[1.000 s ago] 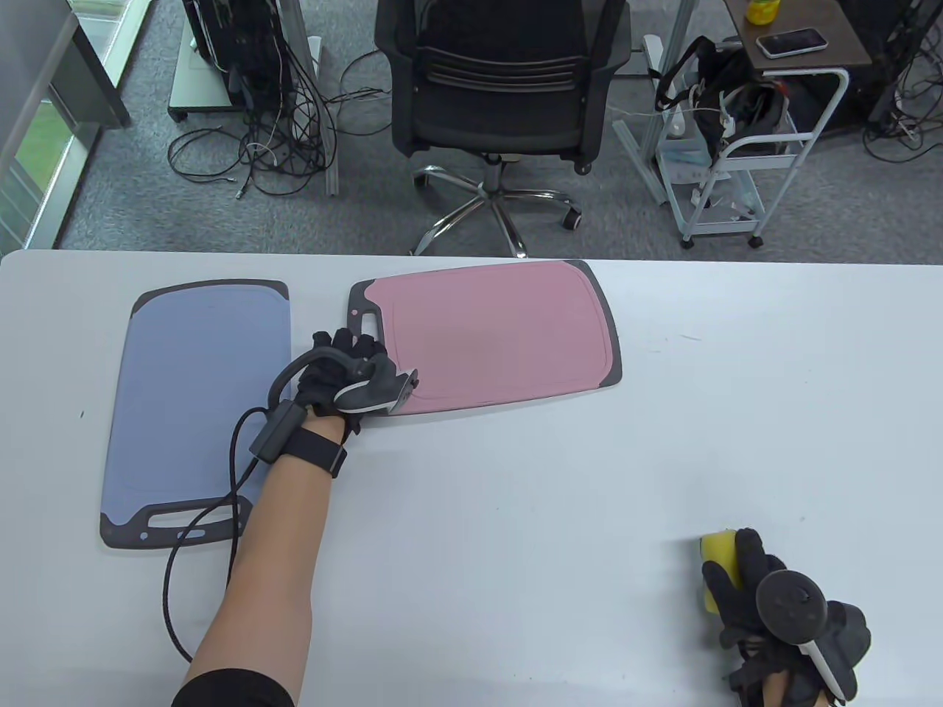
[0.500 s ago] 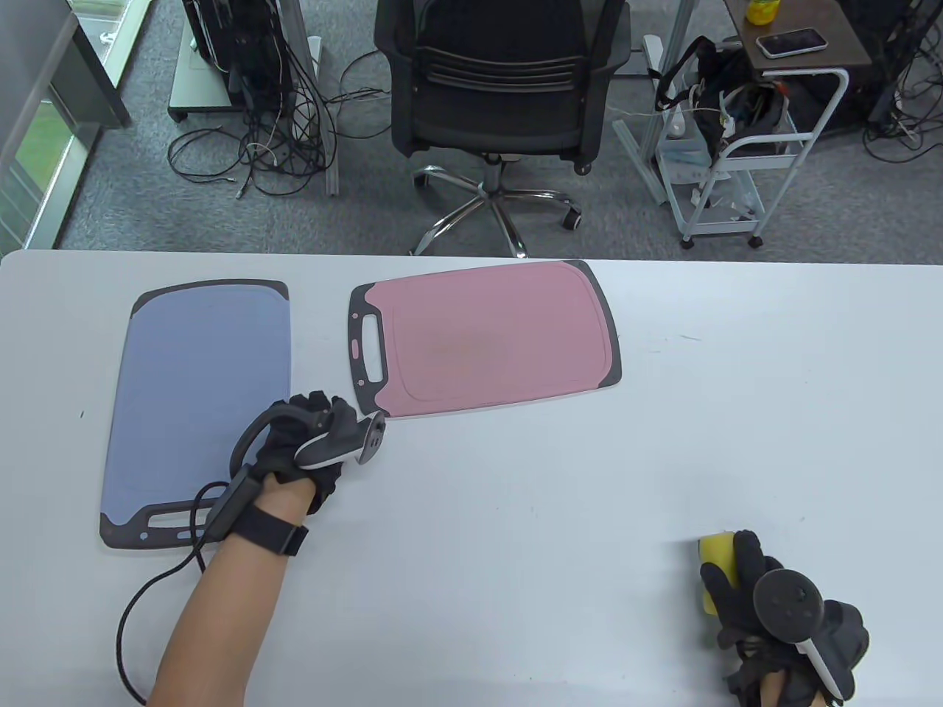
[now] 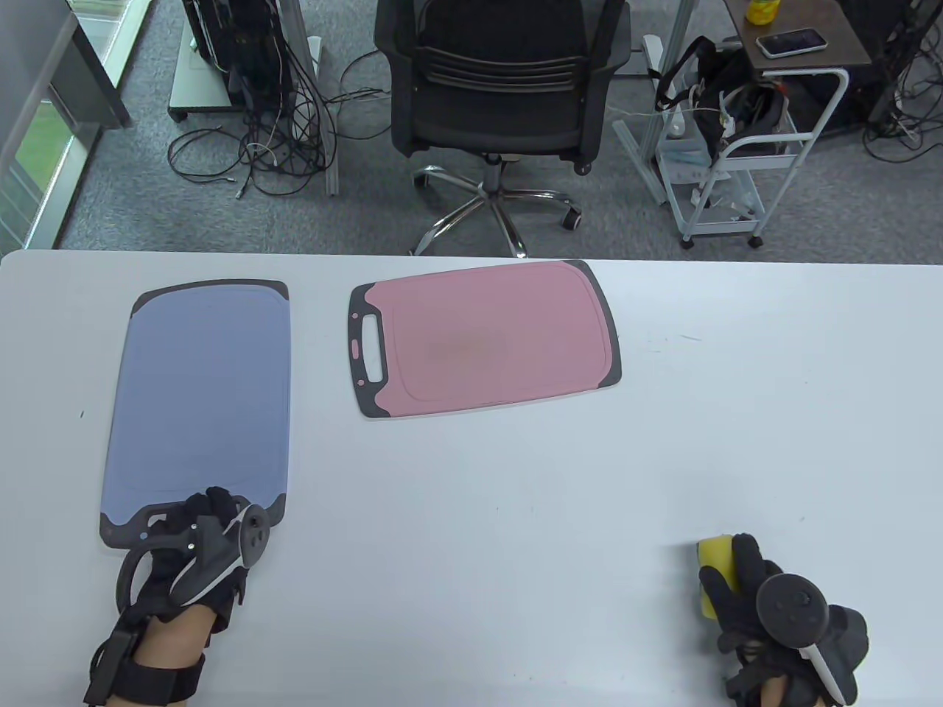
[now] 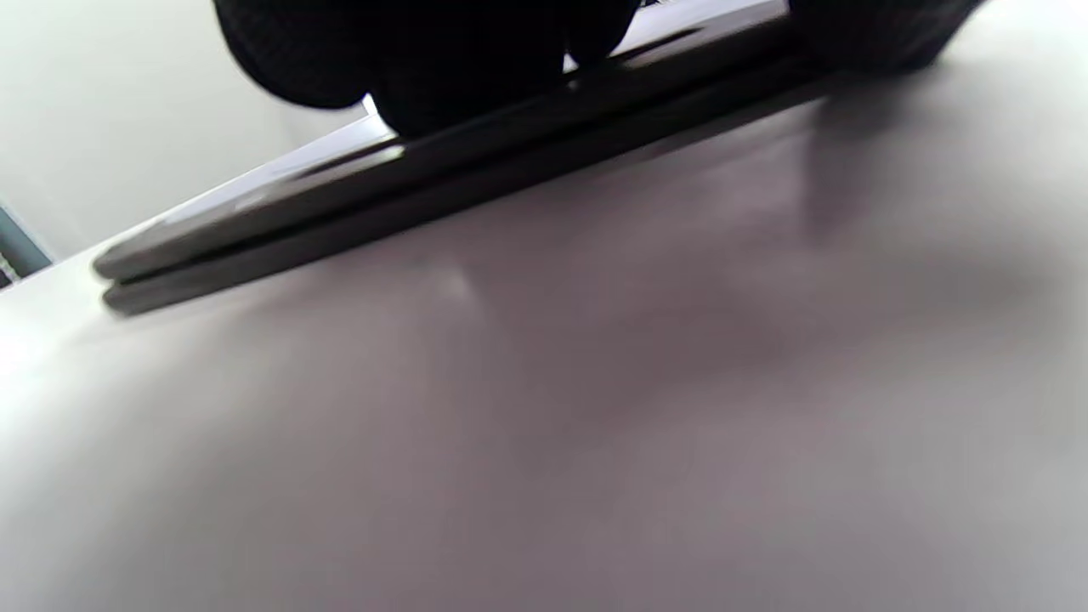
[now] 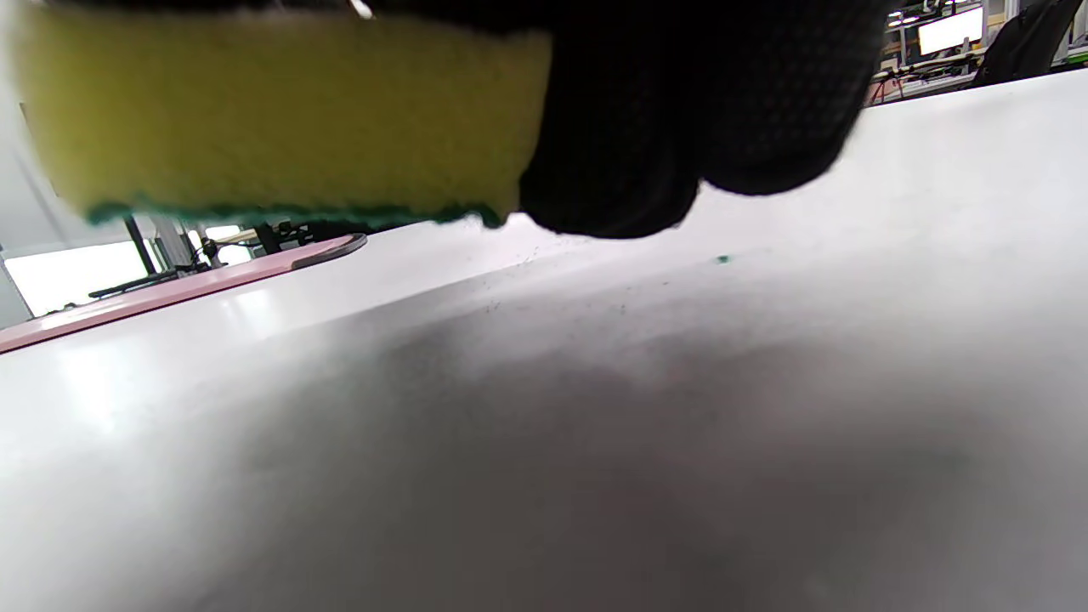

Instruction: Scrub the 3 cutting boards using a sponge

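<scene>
Fingers: your right hand (image 3: 766, 611) curls around the yellow sponge (image 3: 716, 573); your left hand (image 3: 195, 560) rests on the blue cutting board (image 3: 199, 383) handle, grip unclear.
Boards: 2 visible, blue at left, pink cutting board (image 3: 486, 339) at centre, apart.
Surface: white table (image 3: 663, 442), small green specks under the sponge.
Room: grey carpet, black office chair (image 3: 501, 81), cable tangle (image 3: 272, 140), white cart (image 3: 744, 169).

2 boards (image 3: 199, 383) (image 3: 486, 339) lie side by side on the table (image 3: 663, 442).
</scene>
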Action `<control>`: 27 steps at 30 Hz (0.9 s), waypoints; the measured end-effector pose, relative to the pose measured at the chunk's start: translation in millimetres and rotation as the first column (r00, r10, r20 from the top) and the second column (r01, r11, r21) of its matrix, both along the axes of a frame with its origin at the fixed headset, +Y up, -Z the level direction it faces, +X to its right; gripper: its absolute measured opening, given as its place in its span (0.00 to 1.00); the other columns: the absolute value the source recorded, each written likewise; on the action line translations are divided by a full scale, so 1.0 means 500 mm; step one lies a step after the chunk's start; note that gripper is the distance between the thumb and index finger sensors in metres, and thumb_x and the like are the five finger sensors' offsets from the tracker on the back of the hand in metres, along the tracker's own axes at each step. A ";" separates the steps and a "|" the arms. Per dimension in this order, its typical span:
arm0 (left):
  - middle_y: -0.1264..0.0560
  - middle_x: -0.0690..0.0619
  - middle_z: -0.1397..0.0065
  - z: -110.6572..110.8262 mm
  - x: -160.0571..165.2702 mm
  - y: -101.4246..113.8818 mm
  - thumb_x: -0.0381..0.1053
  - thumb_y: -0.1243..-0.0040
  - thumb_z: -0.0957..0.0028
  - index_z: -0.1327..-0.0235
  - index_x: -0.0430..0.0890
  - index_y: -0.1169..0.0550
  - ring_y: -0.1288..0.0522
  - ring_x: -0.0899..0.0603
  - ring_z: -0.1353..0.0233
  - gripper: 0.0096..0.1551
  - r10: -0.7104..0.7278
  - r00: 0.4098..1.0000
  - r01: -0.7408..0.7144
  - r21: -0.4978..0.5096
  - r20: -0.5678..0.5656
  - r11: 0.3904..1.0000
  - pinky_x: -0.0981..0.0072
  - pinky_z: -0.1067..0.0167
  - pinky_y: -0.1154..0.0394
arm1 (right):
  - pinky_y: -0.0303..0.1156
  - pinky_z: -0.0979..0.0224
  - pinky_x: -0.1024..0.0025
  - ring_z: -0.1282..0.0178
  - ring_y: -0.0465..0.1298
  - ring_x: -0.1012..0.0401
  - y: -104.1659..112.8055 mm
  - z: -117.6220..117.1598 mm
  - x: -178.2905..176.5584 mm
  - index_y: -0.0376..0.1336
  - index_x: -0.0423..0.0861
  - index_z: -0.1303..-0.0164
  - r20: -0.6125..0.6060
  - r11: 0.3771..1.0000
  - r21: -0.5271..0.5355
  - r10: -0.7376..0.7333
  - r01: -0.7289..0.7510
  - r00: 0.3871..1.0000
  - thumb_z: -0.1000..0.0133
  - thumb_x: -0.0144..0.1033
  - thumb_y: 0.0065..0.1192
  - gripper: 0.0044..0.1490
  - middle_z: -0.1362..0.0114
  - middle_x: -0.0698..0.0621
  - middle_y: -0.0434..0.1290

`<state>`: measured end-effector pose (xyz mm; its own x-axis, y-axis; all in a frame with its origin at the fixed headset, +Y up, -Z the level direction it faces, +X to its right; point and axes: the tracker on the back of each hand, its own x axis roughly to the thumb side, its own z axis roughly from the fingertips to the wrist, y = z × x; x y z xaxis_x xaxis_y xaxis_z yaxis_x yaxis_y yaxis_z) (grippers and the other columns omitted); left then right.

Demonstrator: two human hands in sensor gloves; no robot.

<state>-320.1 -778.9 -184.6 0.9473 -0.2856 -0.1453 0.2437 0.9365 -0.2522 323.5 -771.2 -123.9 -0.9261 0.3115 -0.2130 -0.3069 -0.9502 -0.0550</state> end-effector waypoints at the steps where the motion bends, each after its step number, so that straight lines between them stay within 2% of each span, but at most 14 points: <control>1: 0.31 0.41 0.21 0.000 -0.002 -0.002 0.73 0.46 0.49 0.23 0.44 0.33 0.29 0.32 0.22 0.48 0.040 0.999 -0.040 -0.004 -0.009 0.999 0.36 0.29 0.31 | 0.76 0.43 0.55 0.51 0.79 0.55 -0.001 0.000 -0.001 0.59 0.42 0.22 -0.001 1.000 -0.003 0.002 -0.002 1.000 0.47 0.63 0.59 0.49 0.39 0.47 0.74; 5: 0.28 0.43 0.23 -0.010 -0.008 0.002 0.67 0.43 0.49 0.24 0.44 0.31 0.27 0.33 0.23 0.44 0.051 0.997 -0.050 -0.029 0.062 0.998 0.35 0.29 0.30 | 0.76 0.43 0.55 0.51 0.79 0.55 -0.004 -0.002 -0.001 0.59 0.42 0.22 -0.002 1.000 -0.016 -0.002 0.002 1.000 0.47 0.63 0.59 0.49 0.39 0.47 0.74; 9: 0.28 0.44 0.26 -0.007 -0.016 -0.002 0.65 0.43 0.50 0.27 0.45 0.29 0.27 0.34 0.26 0.40 0.066 0.988 -0.070 0.021 0.140 0.997 0.35 0.28 0.32 | 0.76 0.43 0.55 0.51 0.79 0.55 -0.004 -0.002 0.001 0.59 0.42 0.22 -0.003 1.000 -0.017 0.001 -0.001 1.000 0.47 0.63 0.59 0.49 0.39 0.46 0.74; 12: 0.29 0.44 0.27 -0.004 -0.006 0.026 0.66 0.49 0.48 0.27 0.46 0.32 0.27 0.35 0.28 0.40 0.106 0.973 -0.141 0.165 0.204 0.976 0.34 0.28 0.33 | 0.76 0.43 0.55 0.51 0.79 0.55 -0.003 -0.004 0.003 0.59 0.42 0.22 -0.002 1.000 -0.014 -0.007 0.007 1.000 0.46 0.63 0.59 0.49 0.39 0.46 0.74; 15: 0.34 0.43 0.31 -0.011 0.028 0.094 0.66 0.60 0.47 0.28 0.44 0.39 0.32 0.34 0.34 0.39 0.221 0.947 -0.307 0.466 0.232 0.830 0.31 0.29 0.40 | 0.76 0.43 0.55 0.50 0.79 0.55 0.002 -0.007 0.009 0.59 0.42 0.22 0.009 1.000 -0.002 0.000 0.000 1.000 0.47 0.63 0.59 0.49 0.39 0.47 0.74; 16: 0.33 0.44 0.33 -0.013 0.039 0.123 0.66 0.61 0.47 0.30 0.44 0.38 0.30 0.37 0.36 0.38 0.230 0.948 -0.315 0.572 0.218 0.757 0.33 0.32 0.36 | 0.76 0.43 0.55 0.51 0.79 0.55 0.001 -0.008 0.011 0.59 0.42 0.22 0.015 1.000 -0.001 -0.004 0.004 1.000 0.46 0.63 0.59 0.49 0.39 0.46 0.74; 17: 0.31 0.46 0.34 -0.013 0.039 0.139 0.66 0.61 0.47 0.30 0.45 0.38 0.28 0.39 0.38 0.37 0.274 0.940 -0.342 0.622 0.205 0.705 0.36 0.33 0.32 | 0.76 0.43 0.55 0.51 0.79 0.55 0.001 -0.008 0.013 0.59 0.42 0.22 0.020 1.000 -0.004 -0.009 0.009 1.000 0.47 0.63 0.59 0.49 0.39 0.46 0.74; 19: 0.32 0.47 0.32 -0.015 0.029 0.162 0.62 0.53 0.43 0.30 0.45 0.40 0.28 0.40 0.37 0.34 0.530 0.812 -0.540 0.657 0.243 0.526 0.38 0.33 0.32 | 0.76 0.43 0.55 0.50 0.79 0.55 -0.003 -0.007 0.012 0.59 0.42 0.22 0.019 1.000 -0.017 -0.010 0.010 1.000 0.46 0.63 0.59 0.49 0.39 0.46 0.74; 20: 0.33 0.48 0.33 -0.010 0.017 0.162 0.57 0.49 0.41 0.31 0.46 0.40 0.28 0.41 0.37 0.30 0.646 0.708 -0.621 0.686 0.285 0.379 0.39 0.33 0.32 | 0.76 0.43 0.55 0.50 0.79 0.55 -0.004 -0.006 0.011 0.59 0.42 0.22 0.018 1.000 -0.024 -0.004 0.005 1.000 0.46 0.63 0.59 0.49 0.39 0.46 0.74; 22: 0.32 0.50 0.34 0.005 -0.002 0.147 0.54 0.51 0.41 0.32 0.47 0.40 0.27 0.44 0.38 0.28 0.684 0.628 -0.669 0.707 0.372 0.230 0.42 0.33 0.30 | 0.76 0.43 0.55 0.50 0.79 0.55 -0.004 -0.005 0.010 0.59 0.42 0.22 0.017 1.000 -0.028 -0.002 0.002 1.000 0.46 0.63 0.59 0.49 0.39 0.47 0.74; 24: 0.31 0.52 0.35 0.012 -0.015 0.140 0.56 0.53 0.43 0.33 0.49 0.39 0.26 0.46 0.39 0.27 0.649 0.612 -0.704 0.684 0.452 0.188 0.44 0.32 0.30 | 0.76 0.43 0.55 0.51 0.79 0.55 -0.005 -0.003 0.010 0.59 0.42 0.22 0.023 1.000 -0.019 -0.020 0.021 1.000 0.46 0.63 0.59 0.49 0.39 0.46 0.74; 25: 0.30 0.53 0.37 0.016 -0.022 0.149 0.57 0.54 0.44 0.34 0.50 0.38 0.25 0.47 0.40 0.27 0.645 0.593 -0.709 0.693 0.482 0.134 0.45 0.33 0.29 | 0.76 0.43 0.55 0.51 0.79 0.55 -0.006 -0.002 0.010 0.59 0.42 0.22 0.023 1.000 -0.021 -0.022 0.023 0.999 0.47 0.63 0.59 0.49 0.39 0.46 0.74; 26: 0.28 0.55 0.38 0.017 -0.025 0.152 0.59 0.55 0.44 0.35 0.51 0.36 0.24 0.48 0.42 0.26 0.670 0.554 -0.724 0.684 0.494 0.094 0.47 0.33 0.28 | 0.76 0.43 0.55 0.51 0.79 0.55 -0.006 -0.001 0.010 0.59 0.42 0.22 0.022 0.999 -0.023 -0.022 0.023 1.000 0.46 0.63 0.59 0.49 0.39 0.47 0.74; 27: 0.26 0.57 0.40 0.016 -0.029 0.152 0.62 0.55 0.45 0.36 0.52 0.34 0.22 0.51 0.44 0.27 0.728 0.457 -0.763 0.646 0.511 0.025 0.51 0.35 0.24 | 0.76 0.43 0.55 0.50 0.79 0.55 -0.006 -0.001 0.011 0.59 0.42 0.22 0.021 0.999 -0.027 -0.027 0.027 0.999 0.46 0.63 0.59 0.49 0.39 0.47 0.74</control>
